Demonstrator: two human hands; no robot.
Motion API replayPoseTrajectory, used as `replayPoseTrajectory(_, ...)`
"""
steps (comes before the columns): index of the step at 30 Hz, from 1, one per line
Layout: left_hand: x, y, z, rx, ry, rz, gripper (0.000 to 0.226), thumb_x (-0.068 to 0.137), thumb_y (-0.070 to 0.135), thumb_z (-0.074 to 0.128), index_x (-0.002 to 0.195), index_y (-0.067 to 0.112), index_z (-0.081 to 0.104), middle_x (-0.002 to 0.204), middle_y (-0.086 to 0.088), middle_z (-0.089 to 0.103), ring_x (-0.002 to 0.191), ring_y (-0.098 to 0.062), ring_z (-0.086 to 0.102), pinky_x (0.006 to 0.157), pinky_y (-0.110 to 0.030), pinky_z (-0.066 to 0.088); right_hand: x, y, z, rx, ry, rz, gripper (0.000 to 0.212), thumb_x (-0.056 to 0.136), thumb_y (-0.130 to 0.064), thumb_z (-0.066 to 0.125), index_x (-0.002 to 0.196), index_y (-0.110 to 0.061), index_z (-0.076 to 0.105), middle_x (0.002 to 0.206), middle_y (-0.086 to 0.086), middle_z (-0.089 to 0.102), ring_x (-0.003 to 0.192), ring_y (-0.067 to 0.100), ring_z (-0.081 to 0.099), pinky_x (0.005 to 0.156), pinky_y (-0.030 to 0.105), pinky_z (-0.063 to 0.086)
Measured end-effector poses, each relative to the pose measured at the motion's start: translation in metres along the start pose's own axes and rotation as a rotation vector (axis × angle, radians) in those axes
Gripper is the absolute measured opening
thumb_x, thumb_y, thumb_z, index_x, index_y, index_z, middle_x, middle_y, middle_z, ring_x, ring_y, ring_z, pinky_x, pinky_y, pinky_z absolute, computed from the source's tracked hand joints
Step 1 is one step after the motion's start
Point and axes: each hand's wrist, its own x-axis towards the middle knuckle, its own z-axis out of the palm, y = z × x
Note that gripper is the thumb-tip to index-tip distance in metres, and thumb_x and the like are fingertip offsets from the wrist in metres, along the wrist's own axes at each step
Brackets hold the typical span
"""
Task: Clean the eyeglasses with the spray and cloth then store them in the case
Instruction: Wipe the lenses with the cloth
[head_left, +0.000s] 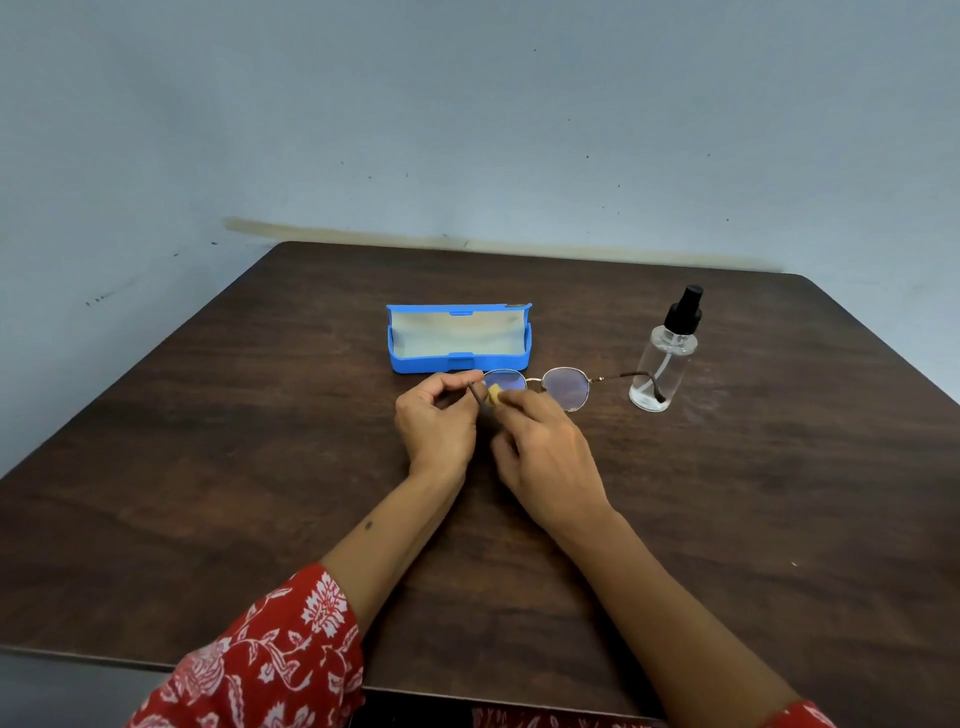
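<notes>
The eyeglasses (540, 385) are held low over the dark wooden table (208, 467), just in front of the open blue case (460, 338), with the two round lenses facing up and one arm stretched out to the right, where its tip is seen in front of, or through, the clear spray bottle (666, 358). The left hand (436, 421) is closed in a pinch on the near arm of the frame, fingers curled tight around the thin dark temple. The right hand (545, 457) is narrowed to a pinch as well, and a small yellowish cloth (494, 396) is pressed by its fingertips against the left lens. The wiping stage appears to be under way, with storage not yet begun. Several risks are judged from here: the thin metal frame could be bent if the lens is rubbed hard while only one temple is gripped; the cloth, being held by a small fold, could be let slip so that bare fingertips smear the lens; and the outstretched arm, being so near the bottle, could knock it over if the frame is swung to the right.
</notes>
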Motion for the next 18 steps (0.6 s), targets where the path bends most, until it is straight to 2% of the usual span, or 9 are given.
replayPoseTrajectory(5, 0.0020, -0.0018, -0.0003, 0.001, -0.010, 0.006, 0.019, 0.073, -0.002, 0.074, 0.077, 0.016, 0.073, 0.085, -0.009, 0.074, 0.088, -0.023, 0.070, 0.086, -0.044, 0.056, 0.0027, 0.0004, 0.0005, -0.056, 0.031, 0.079, 0.043, 0.078, -0.013, 0.038, 0.104, 0.002, 0.068, 0.102, 0.014, 0.066, 0.092, 0.030, 0.065, 0.063, 0.029, 0.057)
replayPoseTrajectory(11, 0.0013, -0.0046, -0.0002, -0.014, -0.006, 0.011, 0.015, 0.072, -0.002, 0.075, 0.081, 0.011, 0.073, 0.086, -0.009, 0.074, 0.087, -0.022, 0.071, 0.086, -0.042, 0.056, -0.0010, -0.0021, 0.0016, -0.053, 0.049, 0.023, 0.039, 0.077, -0.014, 0.040, 0.097, 0.000, 0.070, 0.094, 0.010, 0.067, 0.084, 0.027, 0.064, 0.058, 0.029, 0.056)
replayPoseTrajectory(14, 0.0009, -0.0037, 0.0005, -0.018, -0.028, 0.032, 0.014, 0.073, -0.002, 0.075, 0.082, 0.009, 0.073, 0.085, -0.011, 0.073, 0.087, -0.023, 0.071, 0.087, -0.043, 0.056, 0.0039, 0.0016, 0.0039, -0.143, 0.081, 0.055, 0.026, 0.078, 0.000, 0.056, 0.101, 0.004, 0.068, 0.101, 0.015, 0.067, 0.089, 0.029, 0.065, 0.058, 0.030, 0.056)
replayPoseTrajectory(16, -0.0005, -0.0022, 0.0011, -0.020, -0.038, 0.046, 0.013, 0.074, -0.004, 0.073, 0.082, 0.007, 0.073, 0.084, -0.010, 0.073, 0.085, -0.022, 0.070, 0.087, -0.040, 0.056, 0.0067, 0.0048, 0.0052, -0.164, 0.085, 0.090, 0.037, 0.069, 0.009, 0.072, 0.105, 0.007, 0.066, 0.108, 0.018, 0.065, 0.094, 0.030, 0.065, 0.061, 0.029, 0.056)
replayPoseTrajectory(18, -0.0015, -0.0012, 0.0019, -0.023, -0.041, 0.056, 0.014, 0.073, -0.004, 0.074, 0.082, 0.006, 0.072, 0.083, -0.009, 0.073, 0.084, -0.021, 0.070, 0.086, -0.038, 0.056, 0.0075, 0.0062, 0.0062, -0.176, 0.096, 0.073, 0.035, 0.070, 0.008, 0.071, 0.105, 0.006, 0.067, 0.108, 0.017, 0.065, 0.094, 0.029, 0.064, 0.063, 0.028, 0.056)
